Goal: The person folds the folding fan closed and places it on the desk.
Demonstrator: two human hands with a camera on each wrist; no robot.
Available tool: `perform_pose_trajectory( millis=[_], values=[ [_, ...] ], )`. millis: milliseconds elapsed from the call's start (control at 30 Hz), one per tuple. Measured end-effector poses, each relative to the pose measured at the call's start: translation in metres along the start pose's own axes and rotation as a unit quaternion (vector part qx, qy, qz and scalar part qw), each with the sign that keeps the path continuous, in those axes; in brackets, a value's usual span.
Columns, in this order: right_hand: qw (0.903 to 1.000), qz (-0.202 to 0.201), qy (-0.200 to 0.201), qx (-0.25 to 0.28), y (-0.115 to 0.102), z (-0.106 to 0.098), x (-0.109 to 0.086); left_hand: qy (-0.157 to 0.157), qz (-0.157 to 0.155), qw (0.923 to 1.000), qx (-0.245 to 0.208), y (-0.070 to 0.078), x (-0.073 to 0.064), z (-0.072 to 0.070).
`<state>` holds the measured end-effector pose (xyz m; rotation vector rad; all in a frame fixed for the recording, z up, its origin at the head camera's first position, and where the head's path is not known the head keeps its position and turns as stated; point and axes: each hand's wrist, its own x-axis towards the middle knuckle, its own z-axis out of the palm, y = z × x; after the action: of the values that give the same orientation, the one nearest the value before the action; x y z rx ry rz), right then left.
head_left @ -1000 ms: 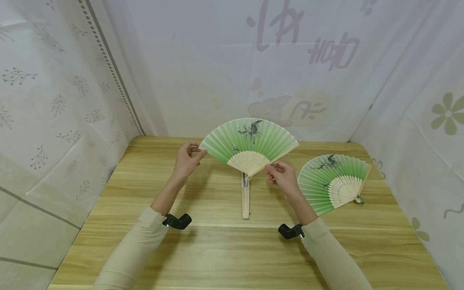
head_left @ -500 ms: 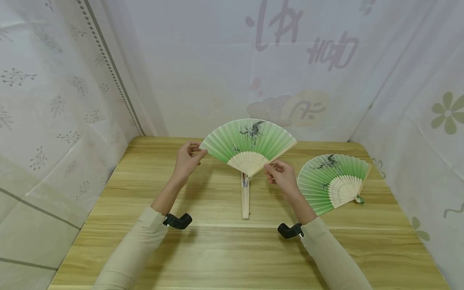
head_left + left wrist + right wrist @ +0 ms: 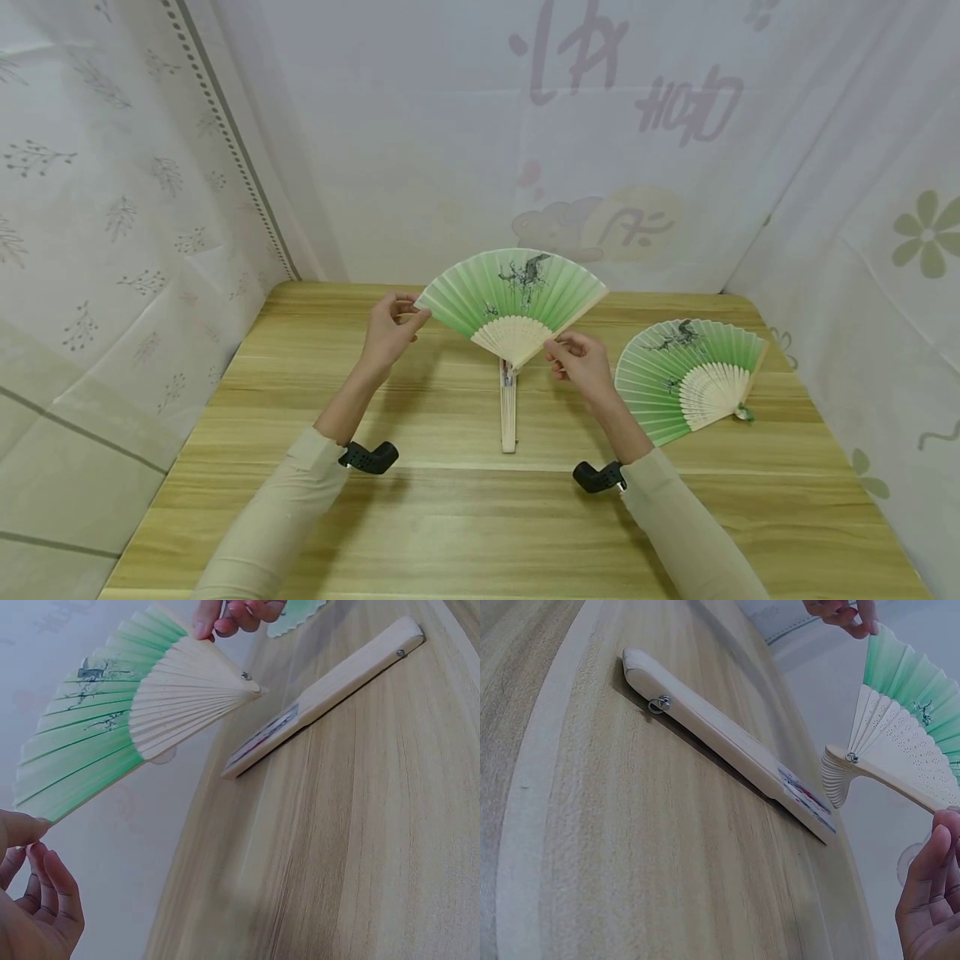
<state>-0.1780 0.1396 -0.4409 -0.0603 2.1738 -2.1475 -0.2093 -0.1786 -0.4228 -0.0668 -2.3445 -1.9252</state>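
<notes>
We see the pleated green folding fan with pale wooden slats (image 3: 517,287) spread between both hands, raised off the wood-grain table (image 3: 450,533). Our left hand (image 3: 386,333) has a thumb-and-finger grip on its left edge, at the outer corner; our right hand (image 3: 587,362) pinches the right outer slat, its grip closed on it. The relation we judge key: the metal pivot (image 3: 853,757) points near, closer to the right grip, apart from the folded pale wooden fan (image 3: 508,417), whose long axis runs near to far.
</notes>
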Motion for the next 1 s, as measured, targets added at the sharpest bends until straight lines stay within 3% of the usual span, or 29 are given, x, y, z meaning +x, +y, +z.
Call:
perform_pose_trajectory(
  millis=[500, 800, 1000],
  values=[
    [1.0000, 0.000, -0.001, -0.005, -0.002, 0.004, 0.001, -0.002, 0.003, 1.0000, -0.005, 0.003, -0.002, 0.001],
    [1.0000, -0.004, 0.004, -0.005, 0.024, 0.000, 0.016, -0.010, 0.003, 0.9998, -0.016, 0.003, 0.000, 0.000],
    [0.9997, -0.017, 0.008, -0.012, 0.023, 0.003, 0.015, -0.027, 0.001, 0.9996, -0.011, 0.025, -0.010, 0.000]
  ],
)
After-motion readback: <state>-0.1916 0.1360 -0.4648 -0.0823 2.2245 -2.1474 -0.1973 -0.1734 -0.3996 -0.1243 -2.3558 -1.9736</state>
